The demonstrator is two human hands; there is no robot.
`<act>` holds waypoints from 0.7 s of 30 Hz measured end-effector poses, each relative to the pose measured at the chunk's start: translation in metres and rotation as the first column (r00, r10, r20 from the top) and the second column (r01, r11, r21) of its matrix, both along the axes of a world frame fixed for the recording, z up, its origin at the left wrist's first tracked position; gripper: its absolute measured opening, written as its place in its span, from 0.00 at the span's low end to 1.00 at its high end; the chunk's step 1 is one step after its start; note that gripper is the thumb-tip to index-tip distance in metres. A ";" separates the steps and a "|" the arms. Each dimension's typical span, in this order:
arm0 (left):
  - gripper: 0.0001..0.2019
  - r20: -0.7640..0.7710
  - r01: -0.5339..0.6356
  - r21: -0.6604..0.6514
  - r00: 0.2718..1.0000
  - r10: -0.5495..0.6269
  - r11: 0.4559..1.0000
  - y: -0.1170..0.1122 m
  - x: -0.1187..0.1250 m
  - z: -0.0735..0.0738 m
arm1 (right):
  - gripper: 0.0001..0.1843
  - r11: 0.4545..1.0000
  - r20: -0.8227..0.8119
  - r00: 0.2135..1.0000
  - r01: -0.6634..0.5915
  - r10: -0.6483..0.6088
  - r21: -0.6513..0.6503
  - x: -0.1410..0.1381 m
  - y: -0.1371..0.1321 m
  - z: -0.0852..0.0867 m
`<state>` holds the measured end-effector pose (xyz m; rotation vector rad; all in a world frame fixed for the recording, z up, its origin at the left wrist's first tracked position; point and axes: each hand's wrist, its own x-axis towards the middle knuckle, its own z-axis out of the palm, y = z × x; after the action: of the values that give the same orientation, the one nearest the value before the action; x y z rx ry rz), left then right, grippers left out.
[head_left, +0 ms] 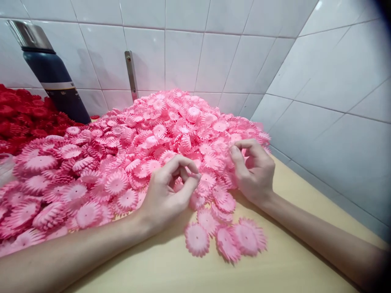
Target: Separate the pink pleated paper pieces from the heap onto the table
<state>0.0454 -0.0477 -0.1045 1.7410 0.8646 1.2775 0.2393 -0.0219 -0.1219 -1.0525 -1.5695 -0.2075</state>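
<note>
A big heap of pink fabric flower discs [171,126] with fringed edges and small centre holes covers much of the table. Over its front edge, my left hand [171,189] has thumb and forefinger pinched together. Whatever lies between those fingertips, if anything, is too small to tell. To its right, my right hand [256,173] is also in a pinch, against the heap's right side, and what it holds cannot be made out against the pink. Several loose discs [197,239] lie on the table below and between the two hands.
A dark blue metal bottle [58,81] stands behind the heap at left. Red discs [24,114] are piled beside it. Tiled walls [183,53] close off the back and right, with a metal strip [130,73] on the back one. The pale yellow table [159,268] shows in front.
</note>
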 end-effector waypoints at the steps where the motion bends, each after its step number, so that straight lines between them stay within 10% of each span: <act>1: 0.02 -0.008 -0.002 0.001 1.000 0.002 1.000 0.000 0.000 0.000 | 0.04 1.000 -0.010 1.000 0.017 -0.017 0.005 0.001 0.000 0.000; 6: 0.07 -0.071 0.002 -0.058 0.997 -0.006 0.998 0.003 -0.001 0.004 | 0.07 0.999 0.073 0.996 0.045 -0.046 0.015 0.001 -0.001 0.005; 15: 0.11 0.022 -0.077 0.101 0.997 0.075 0.992 0.004 -0.006 0.005 | 0.22 0.859 0.278 0.926 -0.086 0.256 -0.505 0.005 -0.022 0.023; 21: 0.11 0.086 -0.067 0.111 0.995 0.058 0.992 0.002 -0.006 0.003 | 0.58 0.864 0.572 0.780 0.084 0.254 -0.497 -0.020 -0.084 0.016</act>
<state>0.0391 -0.0459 -0.1013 1.7477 0.8187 1.4544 0.2189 -0.1062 -0.1054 -1.3944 -2.3668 -0.0804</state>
